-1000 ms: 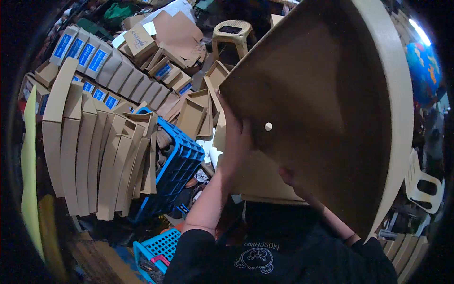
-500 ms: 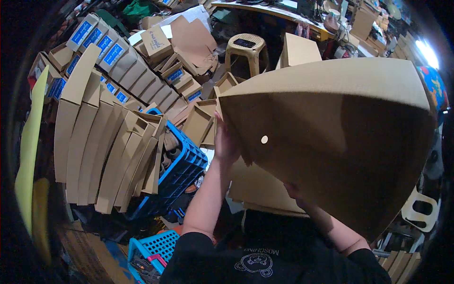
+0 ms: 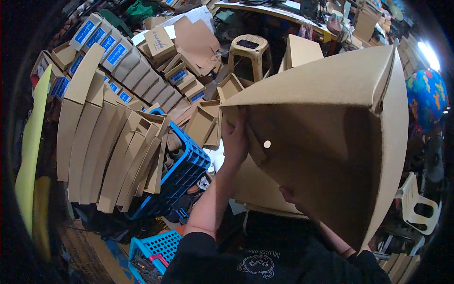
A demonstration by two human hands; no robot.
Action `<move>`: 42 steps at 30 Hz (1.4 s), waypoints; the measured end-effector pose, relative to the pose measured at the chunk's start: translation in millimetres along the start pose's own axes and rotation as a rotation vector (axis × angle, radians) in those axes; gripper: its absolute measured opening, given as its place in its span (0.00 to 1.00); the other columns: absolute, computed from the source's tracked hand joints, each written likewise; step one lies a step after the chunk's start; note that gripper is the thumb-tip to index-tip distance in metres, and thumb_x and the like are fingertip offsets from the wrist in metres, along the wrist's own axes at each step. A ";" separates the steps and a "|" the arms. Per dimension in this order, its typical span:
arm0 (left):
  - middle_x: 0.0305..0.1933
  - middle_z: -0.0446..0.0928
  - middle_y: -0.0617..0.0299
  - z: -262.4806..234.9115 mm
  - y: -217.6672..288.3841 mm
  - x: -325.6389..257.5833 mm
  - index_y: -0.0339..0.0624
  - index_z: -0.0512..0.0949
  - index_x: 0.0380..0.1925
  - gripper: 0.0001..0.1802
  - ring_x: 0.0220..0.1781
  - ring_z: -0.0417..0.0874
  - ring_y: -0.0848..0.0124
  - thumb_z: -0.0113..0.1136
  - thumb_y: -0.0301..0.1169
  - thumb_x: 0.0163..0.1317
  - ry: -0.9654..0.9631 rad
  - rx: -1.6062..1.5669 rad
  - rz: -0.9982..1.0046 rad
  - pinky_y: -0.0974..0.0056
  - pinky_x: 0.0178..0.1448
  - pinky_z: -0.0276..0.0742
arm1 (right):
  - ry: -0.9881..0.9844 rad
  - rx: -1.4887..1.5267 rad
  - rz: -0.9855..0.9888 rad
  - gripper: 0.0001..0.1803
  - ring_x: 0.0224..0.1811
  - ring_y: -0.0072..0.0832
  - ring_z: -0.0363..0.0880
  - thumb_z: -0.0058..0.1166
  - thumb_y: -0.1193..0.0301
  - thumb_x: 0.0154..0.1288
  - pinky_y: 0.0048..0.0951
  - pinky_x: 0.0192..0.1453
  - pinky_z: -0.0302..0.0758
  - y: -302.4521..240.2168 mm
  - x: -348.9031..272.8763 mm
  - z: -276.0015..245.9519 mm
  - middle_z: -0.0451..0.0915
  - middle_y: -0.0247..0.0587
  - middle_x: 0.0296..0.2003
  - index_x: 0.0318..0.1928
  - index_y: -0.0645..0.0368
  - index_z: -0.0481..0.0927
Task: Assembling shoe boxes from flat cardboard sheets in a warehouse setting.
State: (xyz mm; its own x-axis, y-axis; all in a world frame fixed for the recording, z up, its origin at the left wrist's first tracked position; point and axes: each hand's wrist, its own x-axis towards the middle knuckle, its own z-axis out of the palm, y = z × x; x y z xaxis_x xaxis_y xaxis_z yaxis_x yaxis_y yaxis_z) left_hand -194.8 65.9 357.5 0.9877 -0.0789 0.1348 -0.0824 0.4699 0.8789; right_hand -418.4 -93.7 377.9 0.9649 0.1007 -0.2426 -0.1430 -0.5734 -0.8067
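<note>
A large brown cardboard box [image 3: 321, 142] fills the view in front of me, its dark inner face toward me. A small round hole shows light in that face. One panel runs along the top, and another wall [image 3: 392, 142] stands folded at the right, meeting it at a corner. My left hand [image 3: 235, 139] is closed on the box's left end, fingers bent over a narrow flap. At the lower edge my right hand [image 3: 294, 198] holds the cardboard; the forearm and part of the hand are hidden behind the panel. Beneath lies more flat cardboard [image 3: 260, 184].
Nested cardboard box parts [image 3: 94, 146] stand at the left beside a blue plastic crate [image 3: 187, 161] holding shoes. Stacked shoeboxes [image 3: 137, 71] lie beyond. A stool [image 3: 248, 49] is at the back, a cream plastic chair [image 3: 421, 203] at the right, and a light-blue basket [image 3: 158, 244] below left.
The box's right end has folded from a curved sheet into an upright side wall with a sharp corner. My left hand has shifted slightly right and its fingers now show over the flap.
</note>
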 end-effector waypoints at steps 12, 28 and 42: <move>0.59 0.76 0.55 15.7 29.7 -0.4 0.36 0.67 0.64 0.24 0.58 0.78 0.68 0.56 0.38 0.75 -0.073 0.217 0.082 0.62 0.63 0.72 | 0.200 0.155 0.179 0.22 0.55 0.37 0.80 0.63 0.61 0.68 0.39 0.60 0.77 -31.8 1.9 -21.3 0.83 0.45 0.52 0.58 0.59 0.81; 0.68 0.76 0.55 13.1 42.1 0.9 0.37 0.71 0.66 0.32 0.70 0.73 0.57 0.35 0.52 0.80 -0.341 -0.692 -0.317 0.53 0.77 0.61 | 0.532 0.004 -0.224 0.21 0.56 0.43 0.80 0.63 0.60 0.70 0.42 0.62 0.76 -21.1 1.1 -31.7 0.83 0.47 0.53 0.57 0.58 0.82; 0.71 0.72 0.57 3.3 35.3 0.0 0.44 0.68 0.70 0.26 0.73 0.70 0.59 0.40 0.45 0.80 -0.450 -0.717 -0.333 0.51 0.77 0.61 | 0.317 0.171 0.023 0.20 0.56 0.38 0.80 0.62 0.63 0.70 0.38 0.62 0.76 -22.4 3.5 -36.5 0.83 0.46 0.54 0.58 0.58 0.81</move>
State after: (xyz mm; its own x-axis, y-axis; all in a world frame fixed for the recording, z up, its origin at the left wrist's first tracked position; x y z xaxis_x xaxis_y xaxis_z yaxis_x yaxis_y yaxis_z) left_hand -198.1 79.6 390.1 0.7883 -0.5734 0.2230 0.4488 0.7839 0.4290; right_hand -403.8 -110.1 414.8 0.9775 -0.1831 -0.1047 -0.1748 -0.4257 -0.8878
